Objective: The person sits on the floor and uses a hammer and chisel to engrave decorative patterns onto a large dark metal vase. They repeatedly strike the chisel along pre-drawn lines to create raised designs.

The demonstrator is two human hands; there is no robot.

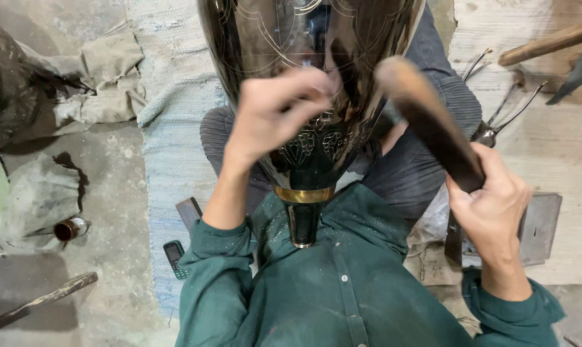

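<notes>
A large shiny black metal vase with fine engraved patterns and a brass band at its neck rests against my lap and chest. My left hand presses on the vase's front with its fingers pinched together; whether it holds a small tool is hidden by blur. My right hand grips the handle of a dark wooden mallet, whose head is raised beside the vase on its right.
A pale blue woven mat lies under my legs. A small mobile phone lies on it at the left. Rags, a small brass cup and a wooden stick lie at the left. Metal tools rest on a wooden board at the right.
</notes>
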